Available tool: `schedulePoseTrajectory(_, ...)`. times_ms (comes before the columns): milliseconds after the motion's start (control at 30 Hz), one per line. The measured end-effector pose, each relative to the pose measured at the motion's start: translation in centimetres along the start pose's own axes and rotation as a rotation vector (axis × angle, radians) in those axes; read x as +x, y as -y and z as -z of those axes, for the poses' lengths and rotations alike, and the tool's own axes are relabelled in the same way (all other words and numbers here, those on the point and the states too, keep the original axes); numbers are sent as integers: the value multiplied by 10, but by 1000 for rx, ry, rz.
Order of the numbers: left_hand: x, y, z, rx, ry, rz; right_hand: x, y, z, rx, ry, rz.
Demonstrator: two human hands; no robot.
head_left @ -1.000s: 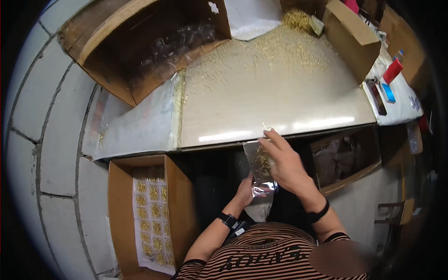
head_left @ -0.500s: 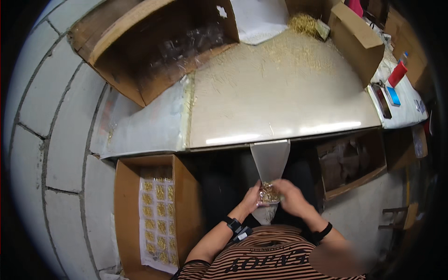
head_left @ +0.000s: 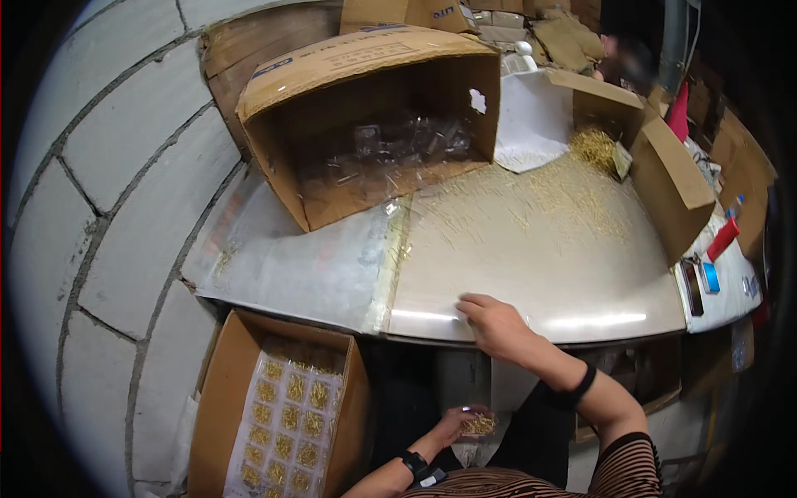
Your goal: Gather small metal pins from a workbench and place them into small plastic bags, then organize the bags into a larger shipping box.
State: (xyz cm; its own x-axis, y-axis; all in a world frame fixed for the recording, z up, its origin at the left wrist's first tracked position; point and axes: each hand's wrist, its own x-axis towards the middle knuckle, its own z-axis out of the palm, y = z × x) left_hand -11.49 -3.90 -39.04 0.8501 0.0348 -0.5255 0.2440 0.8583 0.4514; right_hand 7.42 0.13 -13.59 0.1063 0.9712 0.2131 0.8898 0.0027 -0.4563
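Note:
Low over my lap, my left hand [head_left: 451,428] grips a small clear plastic box [head_left: 480,425] filled with thin gold-coloured metal pieces. My right hand [head_left: 498,326] is above the near edge of the pale table [head_left: 531,286], its fingers stretched out toward the left and nothing visible in them. Farther back, a heap of the same gold pieces [head_left: 594,148] lies between cardboard walls, with many loose ones scattered toward me. To the left, an open carton [head_left: 353,340] holds rows of filled clear boxes [head_left: 284,448].
A large carton on its side [head_left: 365,50] holds several empty clear boxes [head_left: 407,141] on the table's left. At the right stand a cardboard flap [head_left: 677,183], a red object [head_left: 723,239], a phone [head_left: 691,287] and a small blue box [head_left: 709,277]. Grey block wall borders the left.
My right hand has left the small box and moved up and forward to the table edge. My left hand keeps the box low. The view has shifted upward and left, showing more background.

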Motion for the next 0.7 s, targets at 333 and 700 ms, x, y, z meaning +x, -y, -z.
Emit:
schedulePoseTrajectory(333,3,-20,-1,44,-181,10,132,-104,-2,-469,303,-117)
schedulePoseTrajectory(700,8,-15,-1,90,-109,-1,-17,-98,49,24,168,-189)
